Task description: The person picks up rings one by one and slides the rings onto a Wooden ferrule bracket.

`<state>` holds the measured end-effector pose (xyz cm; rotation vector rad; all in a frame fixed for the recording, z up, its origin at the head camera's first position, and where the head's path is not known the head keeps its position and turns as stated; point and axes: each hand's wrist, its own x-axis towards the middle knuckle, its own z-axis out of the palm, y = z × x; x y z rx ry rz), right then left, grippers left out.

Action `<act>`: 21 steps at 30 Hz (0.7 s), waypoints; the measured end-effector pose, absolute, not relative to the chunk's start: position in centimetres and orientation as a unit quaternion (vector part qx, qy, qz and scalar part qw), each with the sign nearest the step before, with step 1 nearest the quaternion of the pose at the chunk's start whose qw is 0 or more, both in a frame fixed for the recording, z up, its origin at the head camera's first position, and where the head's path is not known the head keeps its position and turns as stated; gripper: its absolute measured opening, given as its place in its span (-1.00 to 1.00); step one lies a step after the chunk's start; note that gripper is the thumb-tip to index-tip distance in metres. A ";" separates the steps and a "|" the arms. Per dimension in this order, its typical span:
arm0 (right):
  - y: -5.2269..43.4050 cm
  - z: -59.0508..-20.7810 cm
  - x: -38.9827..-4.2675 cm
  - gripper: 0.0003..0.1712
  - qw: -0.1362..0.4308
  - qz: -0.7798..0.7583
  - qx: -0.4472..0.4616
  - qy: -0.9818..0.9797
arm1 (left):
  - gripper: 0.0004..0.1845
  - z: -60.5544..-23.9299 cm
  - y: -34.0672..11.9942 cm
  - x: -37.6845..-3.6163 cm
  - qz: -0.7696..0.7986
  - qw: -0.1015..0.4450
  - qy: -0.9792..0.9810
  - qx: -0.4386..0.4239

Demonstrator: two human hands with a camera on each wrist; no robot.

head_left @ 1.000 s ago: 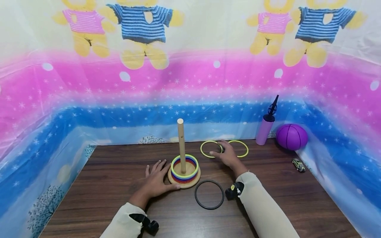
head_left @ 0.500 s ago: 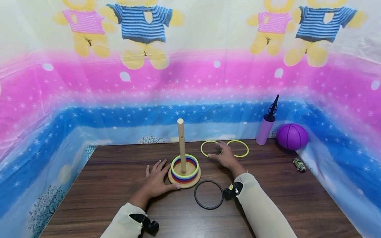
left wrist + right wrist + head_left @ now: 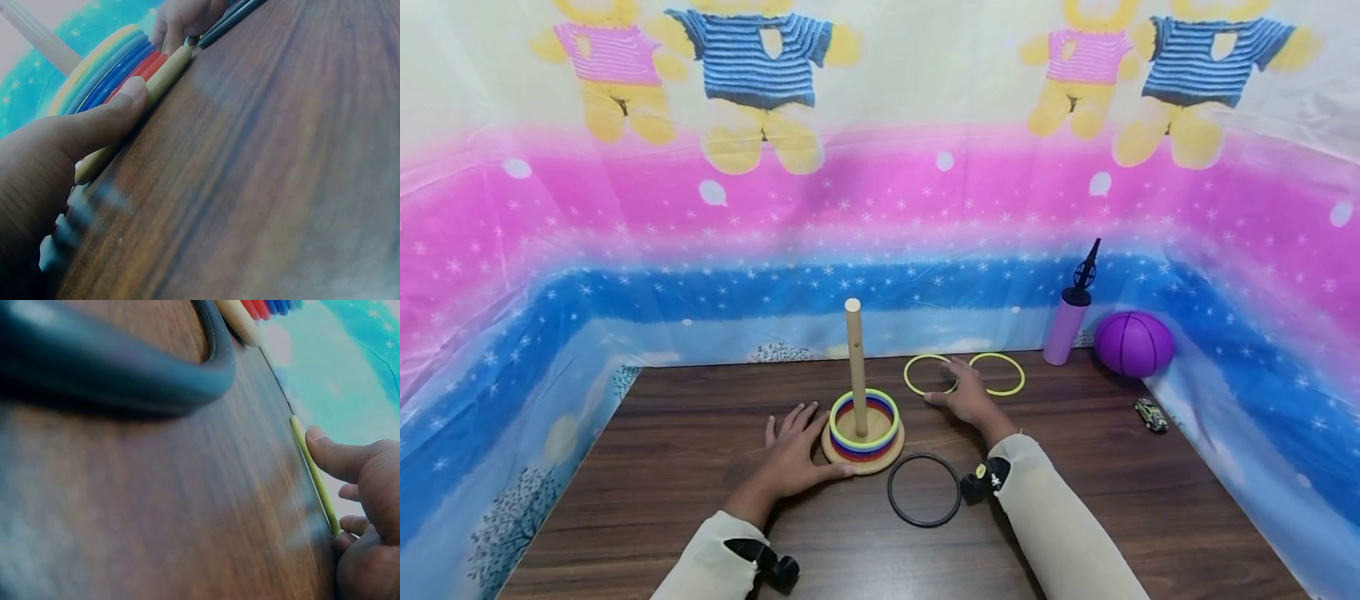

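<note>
In the head view a wooden peg stand (image 3: 856,350) rises from a round wooden base (image 3: 862,465). Stacked on it are several rings: a yellow ring (image 3: 832,414) on top, blue and red ones below. My left hand (image 3: 793,454) spreads beside the base, its thumb (image 3: 131,94) resting against the edge in the left wrist view. My right hand (image 3: 972,393) reaches down to a yellow-green ring (image 3: 907,377) lying flat at the back. Its thumb (image 3: 337,456) and curled fingers (image 3: 356,525) hold that ring's rim, partly covering it.
A second yellow-green ring (image 3: 1022,379) lies just right of the hand. Nearer the front is a black ring (image 3: 889,492). At the back right stand a purple hand pump (image 3: 1066,333) and a purple ball (image 3: 1133,343), with a toy car (image 3: 1152,415) near the table's right edge.
My right hand has shifted slightly left over the yellow-green ring, its thumb coming from inside the ring to its near rim. The left hand stays against the base.
</note>
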<state>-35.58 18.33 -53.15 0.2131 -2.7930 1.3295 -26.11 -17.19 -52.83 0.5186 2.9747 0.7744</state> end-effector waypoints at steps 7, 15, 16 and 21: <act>18.5 -53.3 -35.8 -0.14 0.020 0.414 0.074 -0.907 | 0.20 -52.9 -17.2 -26.0 0.250 0.009 0.954 0.169; 18.4 -53.2 -35.8 -0.17 0.011 0.395 0.075 -0.916 | 0.19 -52.9 -17.3 -26.1 0.249 0.016 0.954 0.167; 18.4 -53.2 -35.8 -0.17 0.012 0.394 0.074 -0.916 | 0.19 -53.0 -17.3 -26.1 0.249 0.015 0.954 0.167; 18.3 -53.1 -35.8 -0.18 0.014 0.385 0.075 -0.920 | 0.19 -53.0 -17.3 -26.2 0.250 0.013 0.954 0.167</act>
